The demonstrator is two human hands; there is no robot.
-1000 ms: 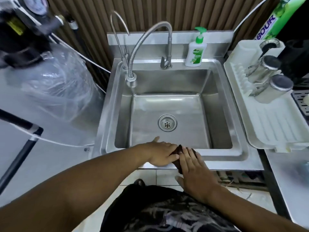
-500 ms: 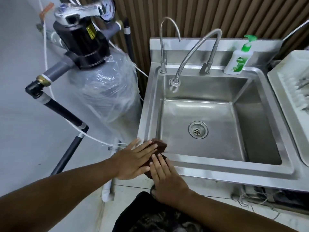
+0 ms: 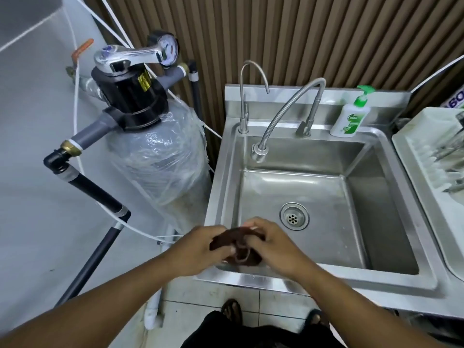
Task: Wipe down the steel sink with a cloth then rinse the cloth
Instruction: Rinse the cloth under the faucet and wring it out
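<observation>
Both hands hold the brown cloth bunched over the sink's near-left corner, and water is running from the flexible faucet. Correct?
Not quite: in the head view no water runs from the flexible faucet. The rest holds: left hand and right hand bunch the brown cloth over the sink's near-left corner.

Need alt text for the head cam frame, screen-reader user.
Two bare hands, left hand and right hand, bunch a dark brown cloth over the near left corner of a steel sink. No water runs from the bent hose tap; a soap bottle stands on the back ledge.
</observation>
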